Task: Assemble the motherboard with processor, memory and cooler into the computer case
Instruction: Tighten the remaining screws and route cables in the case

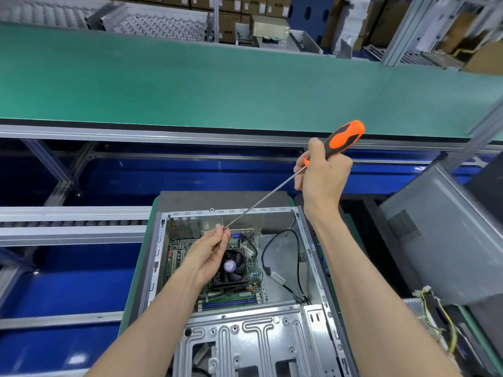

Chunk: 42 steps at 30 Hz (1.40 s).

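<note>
Two hands on screwdriver point(285, 197) — right hand point(322, 172) gripping rubbery handle, left hand point(209, 254) pinching steel tip

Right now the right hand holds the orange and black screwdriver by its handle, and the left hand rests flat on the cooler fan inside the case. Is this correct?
Not quite. The head view shows the left hand raised above the cooler fan, its fingers pinching the tip of the shaft. The rest is right: the right hand holds the orange and black screwdriver by its handle, above the case.
</note>
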Tool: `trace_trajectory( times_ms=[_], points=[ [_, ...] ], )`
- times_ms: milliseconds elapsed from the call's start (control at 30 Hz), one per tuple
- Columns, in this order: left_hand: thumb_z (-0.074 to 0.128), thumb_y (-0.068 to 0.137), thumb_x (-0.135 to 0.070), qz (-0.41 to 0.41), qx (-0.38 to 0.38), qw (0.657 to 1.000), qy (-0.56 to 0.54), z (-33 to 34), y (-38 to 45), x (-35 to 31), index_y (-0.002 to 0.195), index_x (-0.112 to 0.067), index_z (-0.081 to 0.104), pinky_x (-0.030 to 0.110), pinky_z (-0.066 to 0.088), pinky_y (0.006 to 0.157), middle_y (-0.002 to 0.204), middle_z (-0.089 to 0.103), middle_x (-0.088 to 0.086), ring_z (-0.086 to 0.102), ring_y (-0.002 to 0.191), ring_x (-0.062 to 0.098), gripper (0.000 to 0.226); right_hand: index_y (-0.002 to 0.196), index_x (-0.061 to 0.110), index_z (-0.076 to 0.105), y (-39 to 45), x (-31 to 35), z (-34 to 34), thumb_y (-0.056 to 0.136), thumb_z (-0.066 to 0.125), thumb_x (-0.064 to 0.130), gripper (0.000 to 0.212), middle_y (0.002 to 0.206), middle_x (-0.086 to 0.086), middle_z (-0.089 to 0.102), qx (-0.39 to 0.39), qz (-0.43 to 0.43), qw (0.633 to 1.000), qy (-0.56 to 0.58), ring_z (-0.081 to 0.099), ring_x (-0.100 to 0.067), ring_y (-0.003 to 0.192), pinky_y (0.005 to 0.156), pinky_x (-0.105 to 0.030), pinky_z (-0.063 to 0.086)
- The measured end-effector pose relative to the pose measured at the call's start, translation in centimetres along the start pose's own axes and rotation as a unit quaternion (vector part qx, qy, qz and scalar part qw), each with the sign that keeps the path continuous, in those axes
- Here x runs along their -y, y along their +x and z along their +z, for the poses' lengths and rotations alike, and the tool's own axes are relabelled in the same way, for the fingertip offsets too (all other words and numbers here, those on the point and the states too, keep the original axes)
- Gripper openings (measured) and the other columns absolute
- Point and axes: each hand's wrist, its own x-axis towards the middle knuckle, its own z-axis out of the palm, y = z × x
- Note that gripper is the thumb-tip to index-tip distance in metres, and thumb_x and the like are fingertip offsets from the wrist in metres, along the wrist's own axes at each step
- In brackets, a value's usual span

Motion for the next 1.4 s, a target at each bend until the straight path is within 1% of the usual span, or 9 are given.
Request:
trace_trajectory(
  times_ms=[500,700,933,1000,1100,1167,1200,1333,1400],
  points=[
    [0.073,0.071,-0.009,0.038,-0.009,0.999,0.021,0.1,0.0,-0.2,0.093,0.007,0.069,0.016,0.057,0.058,0.084,0.072,0.015,0.072,0.072,0.013,0.028,0.047,0.016,0.057,-0.2,-0.2,0.0,0.091,0.053,0.032,0.046,0.049,-0.015,0.056,0.068,0.017,0.997,0.015,0.047,-0.028,0.033,0.042,-0.021,0.038],
    [0.075,0.072,-0.012,0.041,-0.003,0.999,0.028,-0.1,0.1,-0.4,0.073,0.001,0.078,0.017,0.058,0.06,0.083,0.073,0.012,0.073,0.076,0.012,0.014,0.049,0.019,0.058,-0.3,-0.4,0.2,0.091,0.052,0.035,0.045,0.051,-0.013,0.057,0.077,0.024,0.997,0.019,0.05,-0.03,0.035,0.04,-0.02,0.035],
    [0.074,0.083,-0.022,0.052,0.029,0.994,0.094,-0.1,0.0,0.0,0.107,0.011,0.064,0.026,0.06,0.073,0.106,0.072,0.024,0.071,0.102,0.029,0.043,0.047,0.012,0.055,0.4,0.8,-0.4,0.09,0.054,0.025,0.045,0.047,-0.013,0.054,0.056,-0.018,0.998,0.016,0.048,-0.031,0.031,0.041,-0.02,0.036],
    [0.069,0.089,-0.03,0.076,-0.014,0.989,0.128,0.1,-0.2,0.1,0.105,0.009,0.063,0.026,0.06,0.07,0.1,0.074,0.023,0.073,0.096,0.029,0.042,0.048,0.008,0.054,0.7,1.1,-0.6,0.089,0.054,0.026,0.045,0.046,-0.011,0.054,0.053,-0.037,0.998,0.005,0.046,-0.03,0.029,0.039,-0.021,0.035],
    [0.062,0.097,-0.03,0.128,-0.1,0.964,0.21,0.0,-0.2,0.1,0.09,0.0,0.07,0.021,0.051,0.048,0.071,0.071,0.008,0.066,0.058,0.016,0.031,0.048,0.006,0.052,0.6,0.8,-0.8,0.089,0.055,0.03,0.047,0.045,-0.01,0.054,0.069,-0.081,0.993,-0.047,0.049,-0.03,0.031,0.038,-0.027,0.037],
    [0.066,0.093,-0.027,0.176,-0.127,0.908,0.359,0.0,-0.2,0.2,0.077,-0.009,0.075,0.023,0.037,0.043,0.053,0.058,-0.005,0.046,0.048,0.011,0.025,0.051,0.0,0.05,0.1,-0.2,-0.7,0.089,0.054,0.032,0.05,0.045,-0.012,0.053,0.089,-0.105,0.986,-0.097,0.049,-0.034,0.036,0.041,-0.037,0.042],
    [0.07,0.089,-0.026,0.214,-0.131,0.853,0.458,0.0,0.0,0.5,0.071,-0.015,0.076,0.025,0.04,0.048,0.05,0.059,-0.008,0.048,0.05,0.011,0.022,0.053,-0.003,0.049,-0.1,-0.8,-0.7,0.09,0.053,0.032,0.051,0.046,-0.015,0.051,0.1,-0.111,0.981,-0.12,0.048,-0.038,0.038,0.044,-0.043,0.044],
    [0.068,0.081,-0.048,0.312,-0.047,0.521,0.793,1.6,-0.3,2.1,0.08,-0.04,0.073,0.021,0.049,0.054,0.056,0.067,-0.017,0.064,0.056,0.001,0.01,0.055,-0.006,0.047,-1.0,-3.0,-0.8,0.091,0.052,0.034,0.054,0.05,-0.021,0.05,0.121,-0.131,0.968,-0.177,0.047,-0.04,0.046,0.048,-0.047,0.041],
    [0.056,0.08,-0.062,0.331,-0.008,0.373,0.867,2.0,0.2,3.1,0.097,-0.046,0.072,0.023,0.043,0.058,0.067,0.07,-0.012,0.066,0.069,0.011,0.028,0.055,-0.005,0.048,-1.2,-3.7,-0.9,0.091,0.051,0.035,0.054,0.049,-0.02,0.05,0.122,-0.131,0.966,-0.187,0.047,-0.038,0.048,0.051,-0.045,0.041]
  ],
)
